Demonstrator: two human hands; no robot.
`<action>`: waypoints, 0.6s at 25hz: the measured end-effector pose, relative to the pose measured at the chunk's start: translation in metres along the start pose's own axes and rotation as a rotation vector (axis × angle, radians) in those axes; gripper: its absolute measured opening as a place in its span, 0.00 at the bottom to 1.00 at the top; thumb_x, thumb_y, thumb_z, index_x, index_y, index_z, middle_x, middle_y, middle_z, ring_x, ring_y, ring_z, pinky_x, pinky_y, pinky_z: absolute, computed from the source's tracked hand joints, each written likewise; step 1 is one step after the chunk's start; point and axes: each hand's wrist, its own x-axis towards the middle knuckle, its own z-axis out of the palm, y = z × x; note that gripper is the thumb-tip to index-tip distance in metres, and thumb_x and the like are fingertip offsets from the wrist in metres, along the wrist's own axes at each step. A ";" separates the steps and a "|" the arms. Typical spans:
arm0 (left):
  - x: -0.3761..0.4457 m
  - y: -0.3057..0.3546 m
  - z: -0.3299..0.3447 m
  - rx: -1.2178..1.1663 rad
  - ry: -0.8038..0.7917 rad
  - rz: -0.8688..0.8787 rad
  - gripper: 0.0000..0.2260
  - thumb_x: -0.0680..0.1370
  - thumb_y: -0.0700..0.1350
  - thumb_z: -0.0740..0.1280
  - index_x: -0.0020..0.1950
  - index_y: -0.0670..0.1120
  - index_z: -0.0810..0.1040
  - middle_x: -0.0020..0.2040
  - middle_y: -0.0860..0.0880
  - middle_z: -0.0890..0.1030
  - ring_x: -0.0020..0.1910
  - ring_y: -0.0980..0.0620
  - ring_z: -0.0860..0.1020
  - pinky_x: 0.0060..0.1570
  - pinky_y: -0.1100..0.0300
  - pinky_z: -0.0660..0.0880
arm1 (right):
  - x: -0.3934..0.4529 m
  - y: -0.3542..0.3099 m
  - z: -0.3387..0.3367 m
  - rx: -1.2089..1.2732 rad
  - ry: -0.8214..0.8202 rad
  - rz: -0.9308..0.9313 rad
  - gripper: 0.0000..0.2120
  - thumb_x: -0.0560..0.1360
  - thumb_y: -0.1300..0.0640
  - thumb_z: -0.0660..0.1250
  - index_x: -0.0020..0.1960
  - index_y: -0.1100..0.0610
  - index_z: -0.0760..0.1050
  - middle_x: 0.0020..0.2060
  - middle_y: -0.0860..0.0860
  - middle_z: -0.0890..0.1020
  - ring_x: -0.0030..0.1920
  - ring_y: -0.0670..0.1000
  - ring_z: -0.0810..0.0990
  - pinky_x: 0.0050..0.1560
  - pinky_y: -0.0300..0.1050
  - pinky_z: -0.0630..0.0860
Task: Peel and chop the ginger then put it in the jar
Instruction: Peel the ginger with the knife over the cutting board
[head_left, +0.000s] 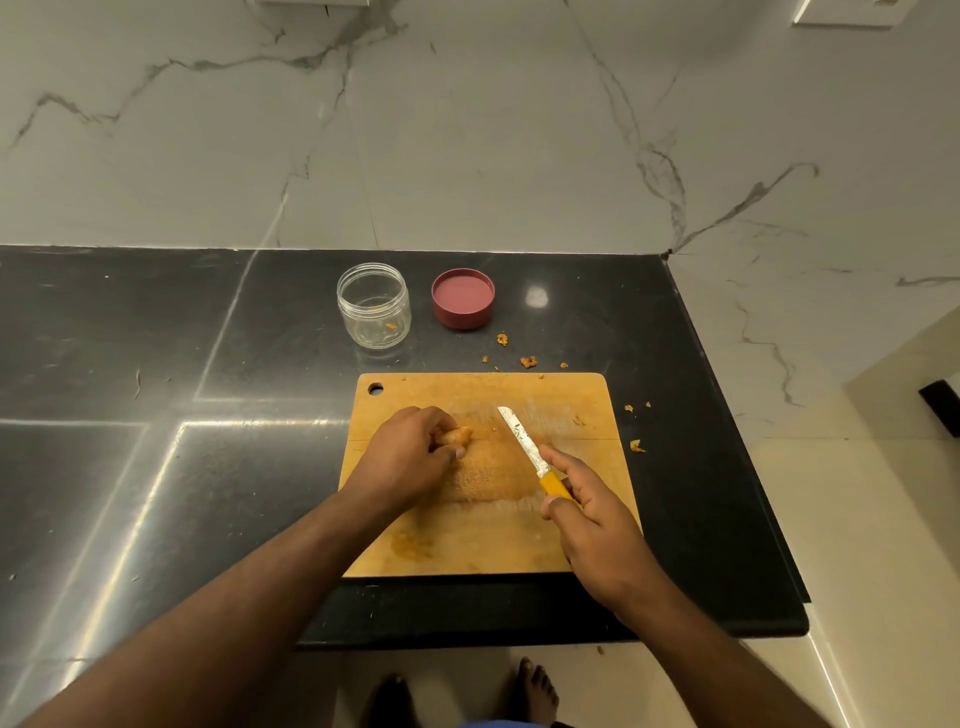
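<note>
Wooden cutting board (519, 540) as landmark: left hand (410, 457) pinches the ginger (457, 434) at board centre; right hand (587, 525) grips the knife (524, 447) just right. Jar (374, 304) open beyond far edge. Judgement: tuck fingertips, slice thin, steady strokes

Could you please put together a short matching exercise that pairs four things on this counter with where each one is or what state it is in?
Things:
1. jar
2. lid
3. knife
4. ginger

Places or states:
A. held in the right hand
B. upside down on the counter, right of the jar
C. under the left hand on the cutting board
D. open, nearly empty

Pairs: 1-D, 2-B, 3-A, 4-C
</note>
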 end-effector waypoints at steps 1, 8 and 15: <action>0.000 0.000 0.001 -0.009 0.006 0.006 0.16 0.77 0.49 0.72 0.63 0.53 0.78 0.58 0.53 0.78 0.51 0.55 0.76 0.50 0.62 0.74 | -0.001 0.000 0.001 -0.005 -0.002 -0.003 0.23 0.82 0.57 0.60 0.73 0.39 0.65 0.69 0.34 0.68 0.68 0.35 0.65 0.64 0.32 0.65; -0.007 0.000 0.005 -0.037 0.045 0.026 0.18 0.77 0.45 0.72 0.67 0.53 0.77 0.61 0.52 0.77 0.52 0.55 0.76 0.51 0.64 0.71 | 0.001 0.005 0.008 -0.041 -0.031 -0.009 0.22 0.83 0.57 0.59 0.75 0.42 0.65 0.68 0.37 0.69 0.68 0.37 0.67 0.64 0.30 0.65; -0.014 0.001 0.011 -0.115 0.105 -0.010 0.14 0.76 0.46 0.73 0.61 0.54 0.77 0.56 0.54 0.77 0.48 0.58 0.75 0.41 0.69 0.70 | 0.001 0.006 0.010 -0.184 -0.036 -0.052 0.23 0.83 0.56 0.58 0.76 0.42 0.62 0.68 0.34 0.66 0.64 0.29 0.65 0.61 0.21 0.59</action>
